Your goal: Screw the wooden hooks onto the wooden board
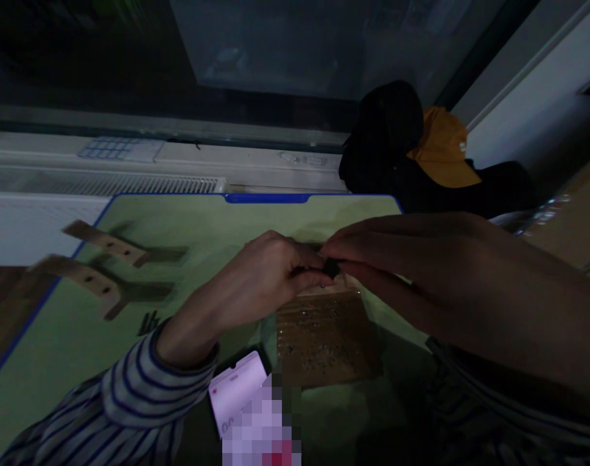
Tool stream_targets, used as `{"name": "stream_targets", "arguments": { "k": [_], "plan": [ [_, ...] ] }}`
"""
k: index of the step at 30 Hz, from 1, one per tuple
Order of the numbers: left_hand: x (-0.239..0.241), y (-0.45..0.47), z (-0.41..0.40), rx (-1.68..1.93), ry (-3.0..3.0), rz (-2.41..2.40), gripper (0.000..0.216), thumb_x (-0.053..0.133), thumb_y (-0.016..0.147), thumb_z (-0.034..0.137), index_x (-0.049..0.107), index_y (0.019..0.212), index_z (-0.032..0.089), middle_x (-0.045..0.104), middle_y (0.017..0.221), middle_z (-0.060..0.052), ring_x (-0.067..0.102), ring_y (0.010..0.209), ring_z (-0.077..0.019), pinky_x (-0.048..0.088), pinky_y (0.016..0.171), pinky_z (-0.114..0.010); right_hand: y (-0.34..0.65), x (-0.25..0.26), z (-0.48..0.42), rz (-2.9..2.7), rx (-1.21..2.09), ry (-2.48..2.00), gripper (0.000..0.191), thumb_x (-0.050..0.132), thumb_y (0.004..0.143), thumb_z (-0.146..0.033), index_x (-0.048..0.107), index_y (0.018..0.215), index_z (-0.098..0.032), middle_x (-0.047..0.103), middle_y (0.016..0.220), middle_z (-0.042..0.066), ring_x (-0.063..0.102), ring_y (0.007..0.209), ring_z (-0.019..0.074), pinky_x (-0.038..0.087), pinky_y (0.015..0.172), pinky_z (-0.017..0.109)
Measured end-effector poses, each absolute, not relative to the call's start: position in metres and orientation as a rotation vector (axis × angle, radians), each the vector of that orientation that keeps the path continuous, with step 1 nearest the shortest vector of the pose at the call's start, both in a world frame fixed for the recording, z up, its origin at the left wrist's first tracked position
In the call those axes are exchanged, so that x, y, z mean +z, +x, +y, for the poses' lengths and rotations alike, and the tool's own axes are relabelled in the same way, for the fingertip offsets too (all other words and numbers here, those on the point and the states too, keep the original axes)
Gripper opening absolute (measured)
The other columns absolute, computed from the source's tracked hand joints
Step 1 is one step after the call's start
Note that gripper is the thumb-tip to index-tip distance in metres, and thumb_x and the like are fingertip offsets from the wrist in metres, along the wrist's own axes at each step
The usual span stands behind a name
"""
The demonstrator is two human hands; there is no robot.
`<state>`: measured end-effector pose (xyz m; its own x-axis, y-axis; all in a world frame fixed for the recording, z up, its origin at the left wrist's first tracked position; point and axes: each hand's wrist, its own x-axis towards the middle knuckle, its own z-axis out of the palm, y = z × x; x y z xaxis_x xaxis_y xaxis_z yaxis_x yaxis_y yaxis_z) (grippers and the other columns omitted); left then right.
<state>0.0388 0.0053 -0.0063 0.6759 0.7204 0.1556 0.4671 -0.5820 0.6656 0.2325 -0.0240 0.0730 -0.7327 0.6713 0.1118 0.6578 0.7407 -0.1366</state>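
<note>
My left hand (270, 272) and my right hand (411, 259) meet over the far end of a brown wooden board (324, 369). Between their fingertips is a small dark piece (331, 267), too dim to name more closely. The fingers of both hands are pinched together on it. Small shiny bits (319, 353) are scattered over the board. The far edge of the board is partly hidden by my hands. To the left of my left hand, two curved wooden pieces (105, 243) with dark holes stand on the table.
The pale green tabletop (217, 223) has a blue rim. Several thin dark pins or screws (149, 322) lie near my left sleeve. A lit phone (239, 385) rests at the front. Beyond the table are a window sill, a radiator (178, 184), and an orange cap (443, 145) on dark clothing.
</note>
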Motion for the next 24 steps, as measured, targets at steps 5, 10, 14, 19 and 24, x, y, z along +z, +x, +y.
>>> {"name": "stream_targets", "arguments": {
  "k": [5, 10, 14, 19, 24],
  "plan": [
    [-0.0072, 0.0368, 0.0057, 0.453, 2.281, 0.888, 0.020, 0.052, 0.088, 0.023, 0.069, 0.097, 0.026, 0.071, 0.094, 0.002, 0.064, 0.082, -0.0145, 0.043, 0.068, -0.025, 0.2329, 0.0707, -0.0240, -2.767, 0.051, -1.152, 0.015, 0.051, 0.086, -0.018, 0.060, 0.097, -0.023, 0.065, 0.078, -0.002, 0.056, 0.062, 0.0136, 0.035, 0.055, 0.028],
    [-0.0038, 0.0394, 0.0042, 0.500, 2.301, 0.876, 0.017, 0.056, 0.086, 0.025, 0.069, 0.096, 0.027, 0.071, 0.091, 0.004, 0.064, 0.081, -0.0131, 0.043, 0.069, -0.024, 0.2328, 0.0709, -0.0250, -2.780, 0.008, -1.182, 0.015, 0.053, 0.084, -0.018, 0.061, 0.095, -0.023, 0.065, 0.078, -0.002, 0.056, 0.061, 0.0144, 0.035, 0.054, 0.027],
    [-0.0024, 0.0409, 0.0033, 0.582, 2.376, 0.902, 0.011, 0.061, 0.082, 0.029, 0.070, 0.086, 0.024, 0.071, 0.082, 0.004, 0.064, 0.075, -0.0121, 0.042, 0.067, -0.022, 0.2323, 0.0703, -0.0256, -2.774, -0.007, -1.144, 0.015, 0.055, 0.082, -0.019, 0.062, 0.094, -0.022, 0.064, 0.074, -0.002, 0.057, 0.058, 0.0143, 0.036, 0.051, 0.027],
    [-0.0026, 0.0407, 0.0027, 0.580, 2.465, 0.933, 0.017, 0.058, 0.084, 0.033, 0.070, 0.084, 0.022, 0.071, 0.077, 0.002, 0.064, 0.072, -0.0137, 0.041, 0.065, -0.024, 0.2298, 0.0694, -0.0257, -2.791, -0.059, -1.128, 0.016, 0.054, 0.082, -0.019, 0.061, 0.096, -0.022, 0.064, 0.076, 0.000, 0.058, 0.060, 0.0168, 0.038, 0.051, 0.029],
    [-0.0025, 0.0399, 0.0013, 0.539, 2.401, 0.928, 0.016, 0.056, 0.085, 0.031, 0.070, 0.086, 0.023, 0.071, 0.079, 0.002, 0.064, 0.072, -0.0137, 0.040, 0.062, -0.024, 0.2293, 0.0705, -0.0266, -2.806, -0.106, -1.099, 0.017, 0.046, 0.088, -0.025, 0.060, 0.098, -0.021, 0.066, 0.081, 0.002, 0.060, 0.065, 0.0187, 0.042, 0.055, 0.032]
  ]
}}
